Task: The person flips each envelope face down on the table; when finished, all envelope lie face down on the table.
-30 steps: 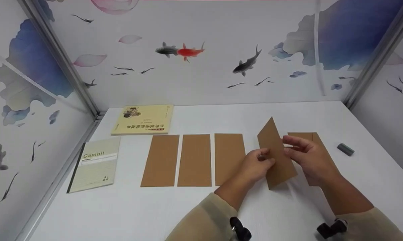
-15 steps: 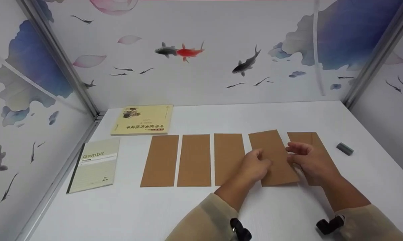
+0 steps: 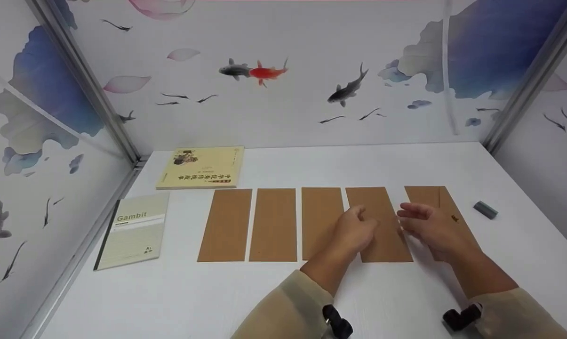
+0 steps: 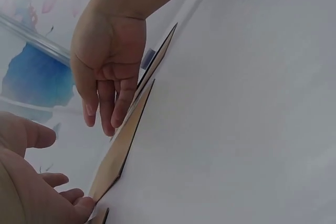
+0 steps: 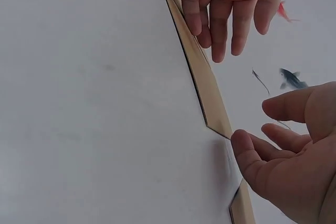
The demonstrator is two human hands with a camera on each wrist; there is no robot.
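Several flat brown rectangular pieces, card-like and about equal in size, lie in a row on the white table. My left hand (image 3: 354,230) is over the left edge of the fourth brown piece (image 3: 382,245), its fingers relaxed; in the left wrist view its fingertips are at that piece's corner. Near the same piece's right edge is my right hand (image 3: 429,228), fingers loosely extended and thumb apart in the right wrist view (image 5: 294,156). Partly behind the right hand lies the fifth brown piece (image 3: 424,195), with a line near its top and a small dark mark. Neither hand grips anything.
Left of the hands lie the third (image 3: 318,212), second (image 3: 274,226) and first brown pieces (image 3: 225,226). A yellow book (image 3: 201,167) lies at the back left, with a pale Gambit notebook (image 3: 132,235) before it. A small dark grey block (image 3: 485,210) lies far right.
The fourth brown piece was held tilted up between both hands; it has come down flat on the table, lined up with the row. Both hands have lowered and loosened from it.
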